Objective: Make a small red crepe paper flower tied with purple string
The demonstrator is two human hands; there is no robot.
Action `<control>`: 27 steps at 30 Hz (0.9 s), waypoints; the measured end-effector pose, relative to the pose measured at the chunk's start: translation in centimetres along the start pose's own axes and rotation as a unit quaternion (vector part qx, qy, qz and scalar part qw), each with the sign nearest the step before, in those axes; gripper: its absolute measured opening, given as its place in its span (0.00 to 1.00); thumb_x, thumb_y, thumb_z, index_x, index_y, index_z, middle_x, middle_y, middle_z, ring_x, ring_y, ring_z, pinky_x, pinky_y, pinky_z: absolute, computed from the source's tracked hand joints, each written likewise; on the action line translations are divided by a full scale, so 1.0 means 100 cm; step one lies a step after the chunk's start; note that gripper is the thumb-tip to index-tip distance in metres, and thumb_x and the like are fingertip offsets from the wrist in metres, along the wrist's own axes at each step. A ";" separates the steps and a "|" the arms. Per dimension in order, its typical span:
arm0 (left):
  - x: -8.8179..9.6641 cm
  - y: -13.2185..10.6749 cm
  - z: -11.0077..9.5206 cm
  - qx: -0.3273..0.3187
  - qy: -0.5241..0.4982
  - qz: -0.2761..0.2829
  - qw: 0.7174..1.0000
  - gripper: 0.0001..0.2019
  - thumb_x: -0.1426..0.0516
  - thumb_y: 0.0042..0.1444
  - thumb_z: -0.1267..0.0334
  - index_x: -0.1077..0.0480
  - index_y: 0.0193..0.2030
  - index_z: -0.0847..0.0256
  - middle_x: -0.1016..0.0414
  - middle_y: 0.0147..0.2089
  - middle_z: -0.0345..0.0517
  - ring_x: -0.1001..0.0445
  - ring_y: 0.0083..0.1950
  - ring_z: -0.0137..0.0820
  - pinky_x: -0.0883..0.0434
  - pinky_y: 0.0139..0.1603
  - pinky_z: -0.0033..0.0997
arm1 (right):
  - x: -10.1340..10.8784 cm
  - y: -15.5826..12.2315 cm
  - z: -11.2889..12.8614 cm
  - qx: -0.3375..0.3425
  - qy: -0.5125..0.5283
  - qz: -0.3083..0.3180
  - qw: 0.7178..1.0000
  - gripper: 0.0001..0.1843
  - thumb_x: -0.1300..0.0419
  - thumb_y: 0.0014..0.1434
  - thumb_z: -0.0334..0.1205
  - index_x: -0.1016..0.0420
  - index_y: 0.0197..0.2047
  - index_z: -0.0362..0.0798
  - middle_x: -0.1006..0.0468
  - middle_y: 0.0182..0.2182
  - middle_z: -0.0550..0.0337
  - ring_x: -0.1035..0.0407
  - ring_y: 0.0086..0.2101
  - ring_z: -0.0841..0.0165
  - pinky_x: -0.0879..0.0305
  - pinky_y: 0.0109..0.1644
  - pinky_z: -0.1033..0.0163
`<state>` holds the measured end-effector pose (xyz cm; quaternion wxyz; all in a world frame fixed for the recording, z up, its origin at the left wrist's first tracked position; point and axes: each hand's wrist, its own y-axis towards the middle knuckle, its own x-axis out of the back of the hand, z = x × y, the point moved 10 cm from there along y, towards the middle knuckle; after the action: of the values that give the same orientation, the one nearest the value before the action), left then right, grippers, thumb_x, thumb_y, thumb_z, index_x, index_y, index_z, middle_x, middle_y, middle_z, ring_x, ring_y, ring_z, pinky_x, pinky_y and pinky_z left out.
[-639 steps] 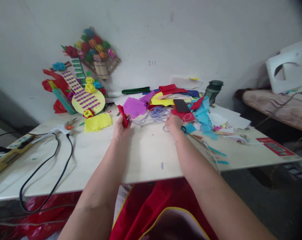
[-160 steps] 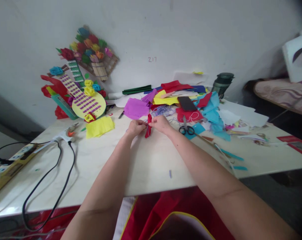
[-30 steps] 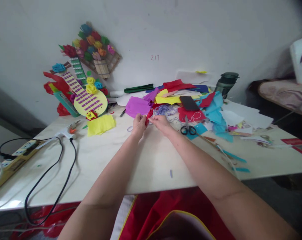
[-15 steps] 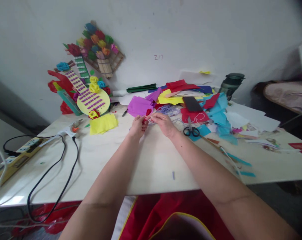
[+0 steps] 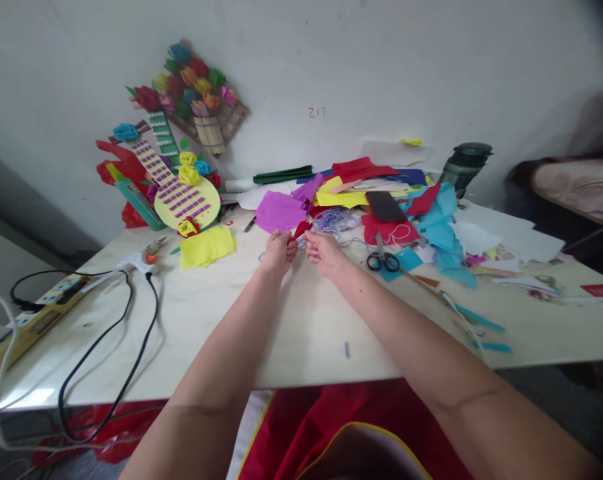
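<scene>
My left hand and my right hand meet over the middle of the pale table. Both pinch a small folded piece of red crepe paper that sticks up between the fingertips. A tangle of purple thread lies just behind the hands. Purple tissue paper lies right behind the left hand. Black-handled scissors rest on the table to the right of my right hand.
Coloured paper sheets are piled at the back, with a dark phone and a dark green bottle. A yellow paper guitar and a paper flower bouquet lean on the wall. A power strip with black cables lies left.
Over the last second my hands stayed together on the red paper, shifting slightly; the paper now points up and to the right. Earlier my right hand was apart from it, near the thread.
</scene>
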<state>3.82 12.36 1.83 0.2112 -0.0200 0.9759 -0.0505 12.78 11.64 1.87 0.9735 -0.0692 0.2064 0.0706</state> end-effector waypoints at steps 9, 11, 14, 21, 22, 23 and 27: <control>0.004 0.001 -0.008 -0.077 0.063 -0.036 0.994 0.11 0.50 0.52 0.66 0.55 0.28 0.57 0.53 0.15 0.27 0.53 0.13 0.17 0.59 0.16 0.19 | 0.001 0.001 -0.009 -0.009 0.009 -0.013 1.000 0.07 0.41 0.43 0.34 0.39 0.23 0.46 0.49 0.13 0.72 0.59 0.14 0.80 0.68 0.18 0.70; 0.001 0.003 -0.007 -0.085 0.070 -0.026 0.994 0.11 0.50 0.53 0.65 0.54 0.28 0.57 0.52 0.15 0.27 0.53 0.13 0.17 0.58 0.16 0.19 | 0.006 0.001 -0.007 0.000 -0.016 -0.034 0.999 0.05 0.42 0.42 0.32 0.37 0.24 0.46 0.47 0.14 0.72 0.59 0.15 0.80 0.67 0.18 0.69; -0.003 0.003 -0.007 -0.088 0.063 -0.009 0.994 0.11 0.50 0.54 0.65 0.54 0.29 0.57 0.52 0.15 0.27 0.52 0.13 0.17 0.58 0.16 0.19 | 0.011 0.005 -0.005 0.016 -0.079 -0.055 0.995 0.05 0.45 0.40 0.30 0.34 0.25 0.46 0.45 0.13 0.71 0.56 0.15 0.78 0.62 0.18 0.69; -0.008 0.001 -0.004 -0.077 0.050 0.020 0.996 0.12 0.50 0.54 0.63 0.55 0.29 0.57 0.54 0.14 0.26 0.54 0.12 0.18 0.61 0.16 0.20 | 0.004 0.006 0.034 0.240 -0.377 -0.063 0.892 0.08 0.49 0.44 0.29 0.29 0.22 0.45 0.29 0.24 0.62 0.38 0.28 0.71 0.43 0.35 0.66; -0.008 0.001 -0.003 -0.075 0.054 0.021 0.995 0.12 0.50 0.54 0.63 0.55 0.29 0.57 0.54 0.14 0.26 0.55 0.12 0.18 0.61 0.16 0.20 | 0.001 0.004 0.039 0.263 -0.419 -0.062 0.867 0.09 0.49 0.45 0.29 0.29 0.23 0.45 0.28 0.25 0.61 0.37 0.29 0.71 0.43 0.36 0.66; -0.009 0.001 -0.002 -0.073 0.058 0.021 0.995 0.12 0.50 0.54 0.63 0.54 0.29 0.57 0.54 0.14 0.26 0.55 0.12 0.18 0.61 0.17 0.20 | -0.002 0.002 0.042 0.277 -0.457 -0.059 0.844 0.10 0.49 0.45 0.28 0.28 0.23 0.45 0.28 0.25 0.60 0.37 0.29 0.70 0.44 0.36 0.65; -0.008 0.002 -0.001 -0.083 0.084 0.008 0.993 0.11 0.50 0.55 0.64 0.53 0.29 0.57 0.52 0.14 0.27 0.54 0.13 0.18 0.60 0.17 0.20 | -0.008 -0.005 0.046 0.276 -0.547 -0.053 0.789 0.11 0.50 0.47 0.28 0.28 0.23 0.45 0.29 0.21 0.59 0.39 0.26 0.69 0.48 0.33 0.65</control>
<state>4.49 12.65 2.22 0.1267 -0.0253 0.9911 0.0307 14.00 11.83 6.43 0.9034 0.2420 -0.3537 -0.0153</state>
